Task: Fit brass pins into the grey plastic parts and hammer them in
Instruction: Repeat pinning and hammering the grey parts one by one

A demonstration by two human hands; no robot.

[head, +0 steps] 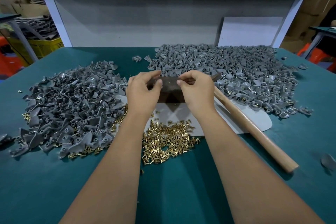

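Lying heaped on the green worktop (54, 178), brass pins (169, 142) are flanked by grey plastic parts (69, 100). Above a dark block (169, 89), both hands' fingers are curled; whether the left hand (143, 91) or right hand (197, 91) pinches anything cannot be told. A hammer (254, 129) is laid just right.

Green-topped workbench (54, 187), grey backboard (145, 20)

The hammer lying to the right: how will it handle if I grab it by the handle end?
The hammer probably feels head-heavy: its metal head lies far from the free end. The smooth round wooden handle may turn or slip in a loose grip.
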